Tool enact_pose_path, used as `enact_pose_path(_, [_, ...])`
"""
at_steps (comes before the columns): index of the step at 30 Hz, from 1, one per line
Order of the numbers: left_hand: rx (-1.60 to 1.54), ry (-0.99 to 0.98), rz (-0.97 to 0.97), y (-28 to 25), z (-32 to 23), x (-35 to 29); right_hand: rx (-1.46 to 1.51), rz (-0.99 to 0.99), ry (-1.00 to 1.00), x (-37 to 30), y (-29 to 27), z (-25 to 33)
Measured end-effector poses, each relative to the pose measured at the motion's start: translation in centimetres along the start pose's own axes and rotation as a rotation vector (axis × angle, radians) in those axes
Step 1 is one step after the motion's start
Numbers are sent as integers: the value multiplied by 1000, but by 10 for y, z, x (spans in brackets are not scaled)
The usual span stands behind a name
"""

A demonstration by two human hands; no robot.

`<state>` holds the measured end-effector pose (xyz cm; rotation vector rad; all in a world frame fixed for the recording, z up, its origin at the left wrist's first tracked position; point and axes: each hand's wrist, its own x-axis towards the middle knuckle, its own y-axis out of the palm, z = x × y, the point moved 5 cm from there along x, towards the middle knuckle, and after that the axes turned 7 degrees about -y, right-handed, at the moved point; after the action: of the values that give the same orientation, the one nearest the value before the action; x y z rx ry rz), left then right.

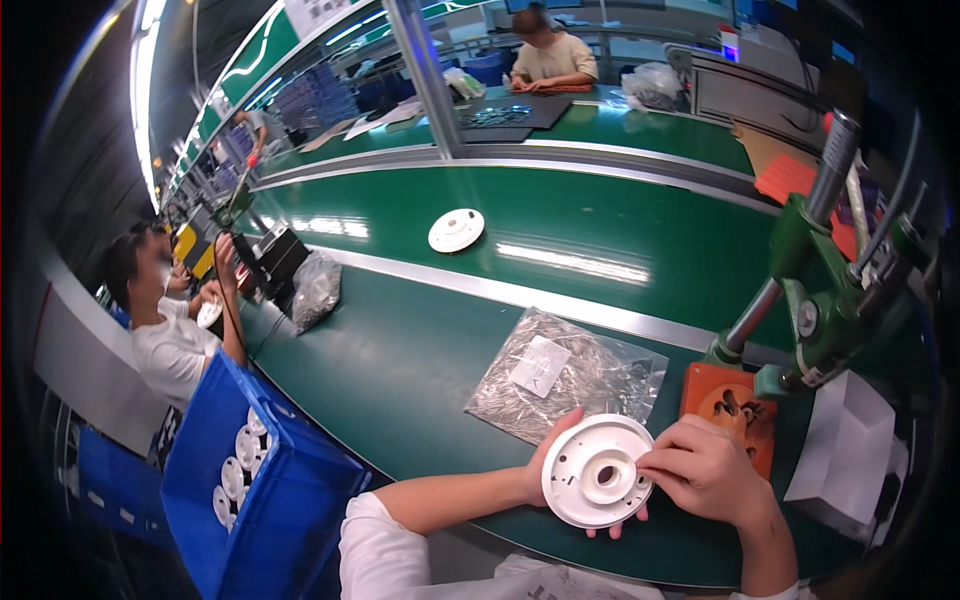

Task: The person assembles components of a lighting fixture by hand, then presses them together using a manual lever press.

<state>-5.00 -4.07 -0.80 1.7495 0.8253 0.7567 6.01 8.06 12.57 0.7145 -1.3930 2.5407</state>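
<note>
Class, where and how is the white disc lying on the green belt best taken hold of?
Grip the white disc by opposite sides of its round rim, probably from the near side: it lies flat on the green belt, its edge unobstructed.

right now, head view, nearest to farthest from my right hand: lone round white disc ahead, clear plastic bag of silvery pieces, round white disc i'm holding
1. Held round white disc, at your right hand.
2. Clear plastic bag of silvery pieces, ahead-left.
3. Lone round white disc, farther ahead-left.
</note>
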Motion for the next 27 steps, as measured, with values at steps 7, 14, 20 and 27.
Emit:
enact_pose_path(7, [151, -27, -213, 14, 8, 1, -94, 145, -39, -3, 8, 7])
enact_pose_path(14, [151, -23, -183, 12, 11, 12, -84, 127, 30, -9, -1, 11])
enact_pose_path(20, [1, -89, 26, -7, 19, -9, 48, 127, 4, 7, -2, 6])
enact_pose_path(27, [80, -365, 20, -6, 33, 6, -183, -88, 172, 25, 2, -33])
